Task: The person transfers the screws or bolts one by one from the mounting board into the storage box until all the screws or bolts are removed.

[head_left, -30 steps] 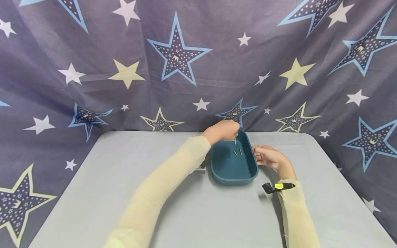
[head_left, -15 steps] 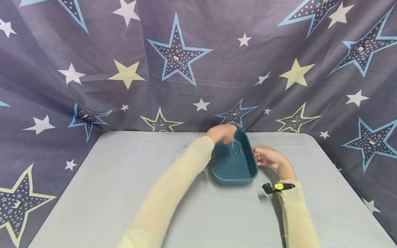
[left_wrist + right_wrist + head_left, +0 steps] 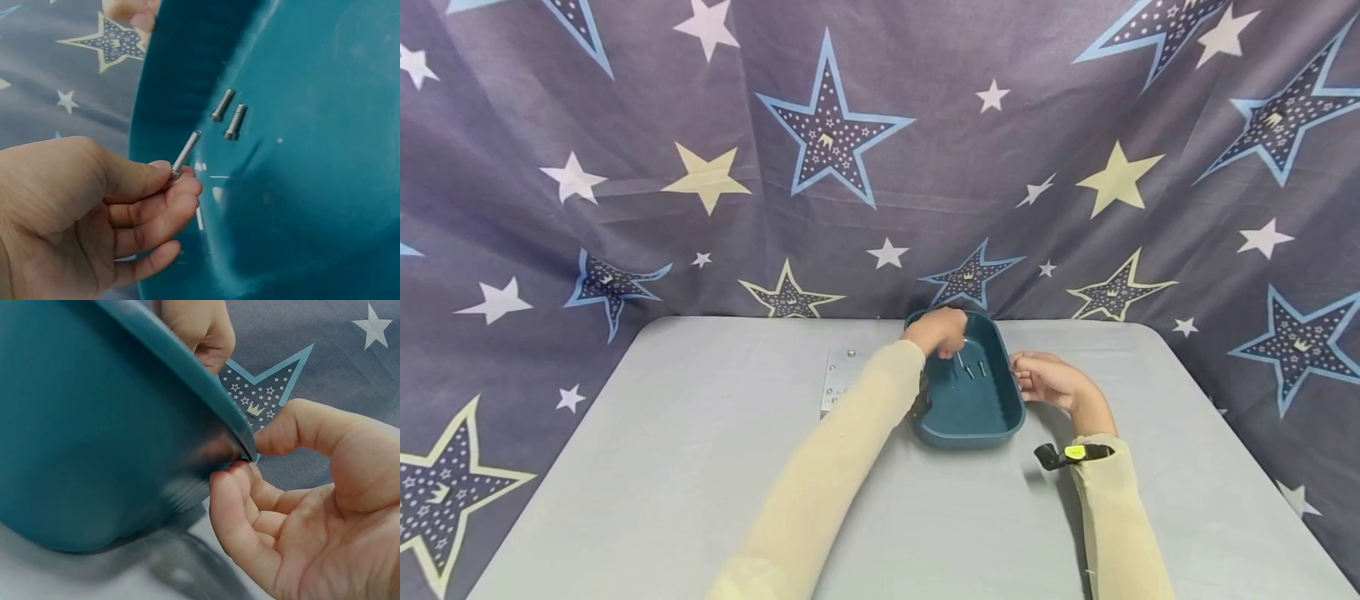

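Note:
My left hand (image 3: 943, 331) is over the far left part of a teal tray (image 3: 967, 435). Between its thumb and fingertips it pinches a silver screw (image 3: 186, 154) by the head end, shank pointing away from the hand. Two more bolts (image 3: 222, 105) lie side by side on the tray's floor, close to the held screw in the left wrist view. At the tray's right side my right hand (image 3: 1048, 379) grips the rim (image 3: 240, 434) between thumb and curled fingers.
A metal plate (image 3: 838, 379) with several holes or fasteners lies left of the tray, partly hidden by my left sleeve (image 3: 850, 450). A black wrist strap (image 3: 1075, 452) sits on the right sleeve. The star-patterned curtain (image 3: 880, 167) hangs behind the grey table (image 3: 662, 467).
My left hand has come lower and nearer over the tray, shifting slightly left, with the screw still pinched. More of the metal plate shows. The right hand has stayed on the rim.

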